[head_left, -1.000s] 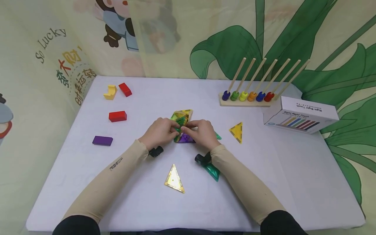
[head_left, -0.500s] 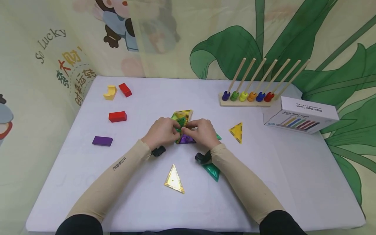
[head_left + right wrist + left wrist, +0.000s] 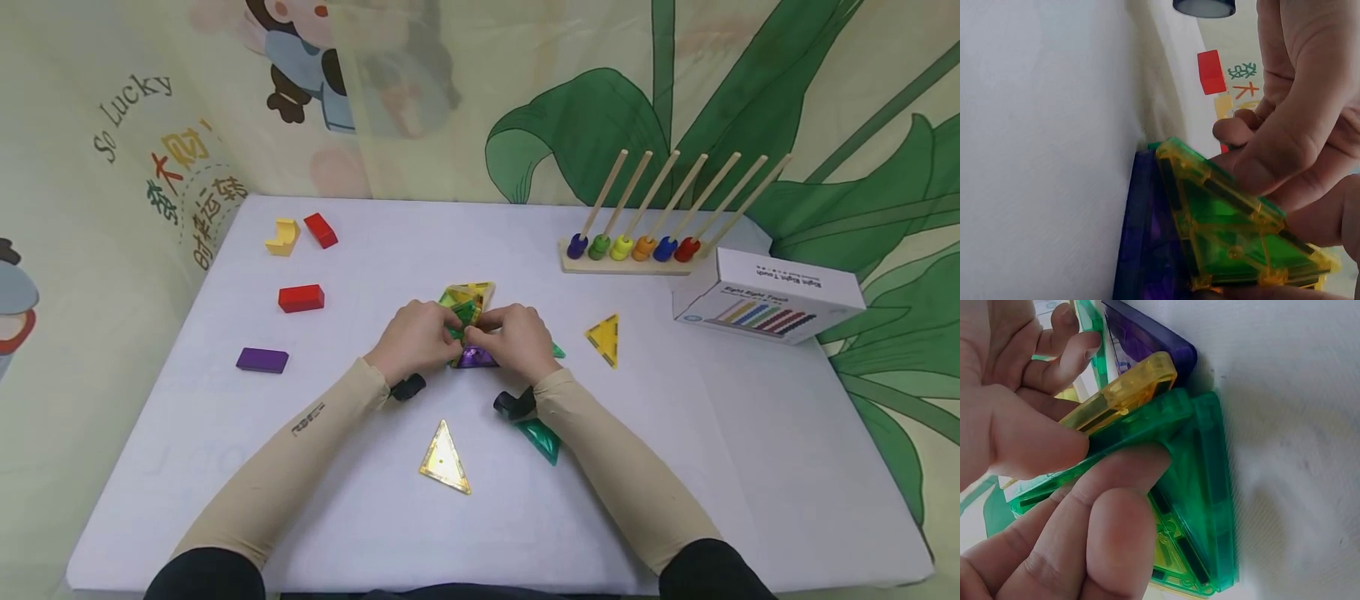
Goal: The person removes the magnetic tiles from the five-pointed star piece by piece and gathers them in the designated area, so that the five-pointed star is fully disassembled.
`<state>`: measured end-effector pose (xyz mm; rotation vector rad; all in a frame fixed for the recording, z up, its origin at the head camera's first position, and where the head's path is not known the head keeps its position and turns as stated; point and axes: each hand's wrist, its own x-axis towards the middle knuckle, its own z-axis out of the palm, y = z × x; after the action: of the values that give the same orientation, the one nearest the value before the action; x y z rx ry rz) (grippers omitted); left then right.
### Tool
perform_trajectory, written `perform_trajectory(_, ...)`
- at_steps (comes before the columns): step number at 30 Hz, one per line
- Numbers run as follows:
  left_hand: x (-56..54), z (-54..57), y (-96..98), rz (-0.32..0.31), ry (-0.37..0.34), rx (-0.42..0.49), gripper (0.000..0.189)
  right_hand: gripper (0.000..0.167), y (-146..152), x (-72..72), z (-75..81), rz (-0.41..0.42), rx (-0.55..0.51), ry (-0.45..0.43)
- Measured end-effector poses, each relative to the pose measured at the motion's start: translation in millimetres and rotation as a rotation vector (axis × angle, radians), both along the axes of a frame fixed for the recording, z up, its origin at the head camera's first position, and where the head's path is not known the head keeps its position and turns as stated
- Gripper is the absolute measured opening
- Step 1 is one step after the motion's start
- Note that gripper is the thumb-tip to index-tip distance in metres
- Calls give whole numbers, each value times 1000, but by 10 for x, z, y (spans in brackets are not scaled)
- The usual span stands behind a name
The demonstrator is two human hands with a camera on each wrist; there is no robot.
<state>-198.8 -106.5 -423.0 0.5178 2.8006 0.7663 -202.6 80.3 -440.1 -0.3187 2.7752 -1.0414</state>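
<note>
My left hand [image 3: 420, 340] and right hand [image 3: 522, 340] meet over a cluster of translucent triangular magnetic tiles mid-table. In the left wrist view, left fingers pinch a green triangular magnetic tile [image 3: 1141, 425], raised on edge against a yellow one [image 3: 1132, 387]. The right wrist view has the yellow triangular magnetic tile [image 3: 1235, 250] leaning with green behind it, the right fingers at its upper edge. A purple tile [image 3: 476, 357] shows at the near side of the cluster, and yellow tiles [image 3: 480, 292] at its far side. The hands hide much of the cluster's middle.
Loose triangular tiles lie around: gold [image 3: 446, 460] in front, green [image 3: 543, 442] beside the right wrist, yellow [image 3: 606, 338] rightward. Red blocks [image 3: 302, 297], a purple block [image 3: 262, 360] and a yellow block [image 3: 282, 237] lie left. A wooden bead rack [image 3: 630, 265] and white box [image 3: 768, 292] stand back right.
My left wrist and forearm have shifted slightly to the right. Both hands keep their hold at the cluster, and the loose tiles and blocks lie where they were.
</note>
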Motion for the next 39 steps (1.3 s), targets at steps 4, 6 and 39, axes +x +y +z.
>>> perform_trajectory(4, -1, 2, -7, 18, -2, -14, 32, 26, -18, 31, 8, -38, 0, -28)
perform_trajectory(6, -2, 3, -16, 25, -5, -26, 33, 23, -7, 46, -7, -50, -13, -55)
perform_trajectory(39, 259, -2, -277, -175, -133, 347, 14, 18, 440, 363, 71, -4, -501, -310)
